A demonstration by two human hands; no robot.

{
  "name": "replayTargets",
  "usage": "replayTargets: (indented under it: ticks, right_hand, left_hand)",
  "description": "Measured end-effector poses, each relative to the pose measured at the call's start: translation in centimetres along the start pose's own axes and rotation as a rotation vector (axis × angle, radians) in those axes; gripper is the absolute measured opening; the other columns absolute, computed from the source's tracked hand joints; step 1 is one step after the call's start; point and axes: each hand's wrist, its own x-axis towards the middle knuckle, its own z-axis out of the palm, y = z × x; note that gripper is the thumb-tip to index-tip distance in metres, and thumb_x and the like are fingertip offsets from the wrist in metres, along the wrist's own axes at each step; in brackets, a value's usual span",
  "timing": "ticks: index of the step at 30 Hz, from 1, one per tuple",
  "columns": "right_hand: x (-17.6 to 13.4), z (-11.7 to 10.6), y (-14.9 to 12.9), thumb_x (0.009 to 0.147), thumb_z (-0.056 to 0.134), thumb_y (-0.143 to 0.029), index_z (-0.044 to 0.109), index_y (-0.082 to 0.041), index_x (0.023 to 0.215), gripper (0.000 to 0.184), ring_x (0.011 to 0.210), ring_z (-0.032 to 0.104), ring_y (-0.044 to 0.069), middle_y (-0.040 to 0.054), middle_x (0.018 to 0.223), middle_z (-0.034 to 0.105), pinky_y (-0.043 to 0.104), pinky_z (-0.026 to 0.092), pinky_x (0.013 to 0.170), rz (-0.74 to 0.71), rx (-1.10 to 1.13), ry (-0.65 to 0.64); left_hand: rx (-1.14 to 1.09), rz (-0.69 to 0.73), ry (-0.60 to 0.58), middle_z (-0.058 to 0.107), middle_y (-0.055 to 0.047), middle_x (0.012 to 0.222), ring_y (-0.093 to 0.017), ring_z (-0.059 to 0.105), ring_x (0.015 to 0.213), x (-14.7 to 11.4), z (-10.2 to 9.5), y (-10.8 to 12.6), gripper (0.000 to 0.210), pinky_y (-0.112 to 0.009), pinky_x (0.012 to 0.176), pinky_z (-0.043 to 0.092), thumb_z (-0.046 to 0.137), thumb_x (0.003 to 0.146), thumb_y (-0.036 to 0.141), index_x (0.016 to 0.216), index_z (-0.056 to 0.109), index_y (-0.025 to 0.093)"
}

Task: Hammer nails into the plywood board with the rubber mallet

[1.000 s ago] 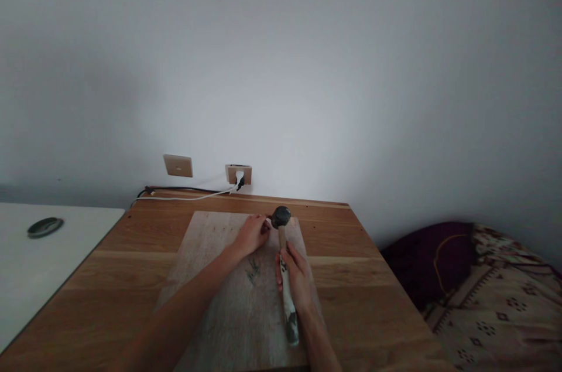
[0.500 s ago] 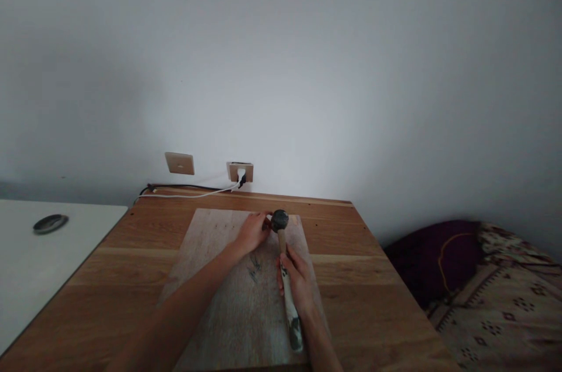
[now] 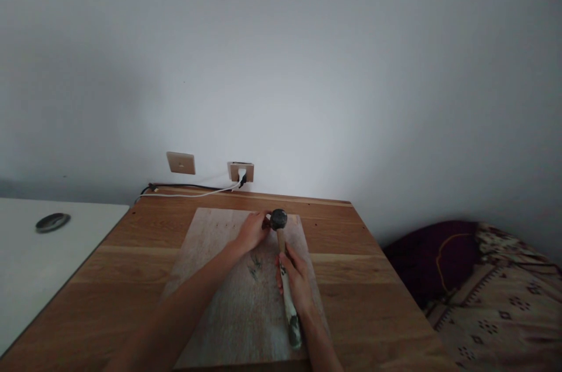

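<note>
My right hand (image 3: 296,278) is wrapped around the handle of a hammer (image 3: 287,301) with a round dark head and a worn, pale-painted grip. The hammer's head is at the far side of a pale wooden board (image 3: 219,307), right beside the fingers of my left hand (image 3: 253,230). Those left fingers are drawn together in a pinch near the board's far edge; what they hold is too small and too hidden to name. Between my forearms, several thin dark nails (image 3: 254,266) lie loose on the board. A short row of small dark marks shows near its far left corner.
The board rests on a wooden table (image 3: 364,313) against a white wall. White and black cables run along the back to a socket (image 3: 241,173). At left stands a white surface (image 3: 26,266) with a dark oval dish (image 3: 52,222); patterned fabric (image 3: 496,313) lies at right.
Both hands and the hammer stay almost in place. The hammer head has shifted very slightly left, and the whole view has moved a little.
</note>
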Motion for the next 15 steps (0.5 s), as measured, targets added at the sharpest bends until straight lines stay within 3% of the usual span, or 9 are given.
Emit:
replayTargets:
  ticks: [4,7,12,15]
  right_hand:
    - [0.1,-0.1,0.0,0.075,0.075,-0.061,0.07,-0.022,0.119,0.059,0.042,0.048,0.013,0.001,0.074,0.065,0.025,0.037,0.034,-0.012,-0.001,0.022]
    - [0.1,-0.2,-0.1,0.075,0.074,-0.062,0.071,-0.021,0.111,0.055,0.042,0.046,0.012,0.0003,0.07,0.063,0.024,0.034,0.033,-0.009,-0.001,0.032]
    - [0.0,-0.2,-0.3,0.074,0.075,-0.062,0.07,-0.021,0.098,0.048,0.041,0.047,0.013,-0.0016,0.063,0.059,0.024,0.036,0.034,-0.021,-0.019,0.03]
    - [-0.1,-0.1,-0.5,0.072,0.075,-0.062,0.069,-0.021,0.096,0.048,0.043,0.049,0.013,-0.0011,0.068,0.061,0.025,0.039,0.033,-0.013,-0.041,0.052]
  left_hand:
    - [-0.015,0.038,-0.02,0.077,-0.007,0.103,-0.022,0.072,0.095,-0.7,-1.0,0.2,0.049,-0.035,0.09,0.054,0.064,0.077,0.004,0.124,0.064,0.017]
    - [0.151,0.164,-0.018,0.073,-0.01,0.119,-0.025,0.067,0.112,-2.4,-3.1,0.5,0.044,-0.039,0.101,0.05,0.064,0.081,0.008,0.123,0.063,0.018]
    - [0.519,0.6,-0.268,0.074,-0.006,0.095,-0.024,0.068,0.094,-6.3,-6.9,1.6,0.017,-0.037,0.093,0.048,0.065,0.089,0.014,0.105,0.066,0.02]
    - [0.595,0.777,-0.294,0.073,-0.003,0.087,-0.02,0.067,0.087,-7.6,-7.6,2.1,0.006,-0.031,0.085,0.047,0.065,0.093,0.016,0.096,0.064,0.021]
